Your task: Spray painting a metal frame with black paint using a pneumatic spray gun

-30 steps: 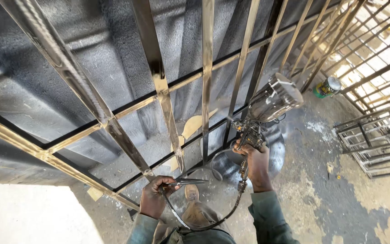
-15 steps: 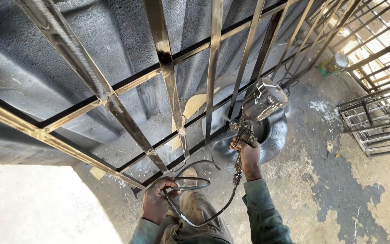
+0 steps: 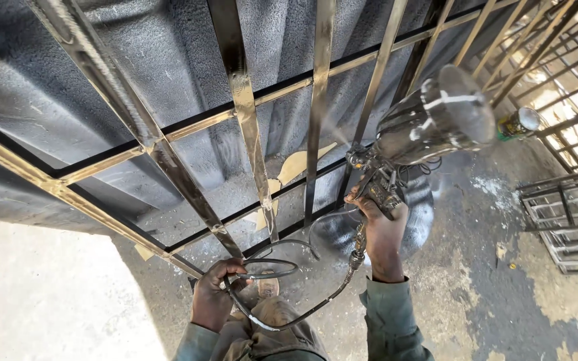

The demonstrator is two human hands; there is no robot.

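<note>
Two hands: the left hand (image 3: 212,301) lower centre, the right hand (image 3: 381,230) right of centre. One spray gun (image 3: 416,137), one hose (image 3: 302,294), one can (image 3: 520,124) at upper right, one large metal grille (image 3: 242,100) across the frame, one smaller metal frame (image 3: 570,214) at right.

The concrete floor (image 3: 516,294), stained dark with paint beyond the hands, carries a leaning metal grille (image 3: 249,127), a can (image 3: 520,122) and stacked metal frames (image 3: 566,220) to their right.
</note>
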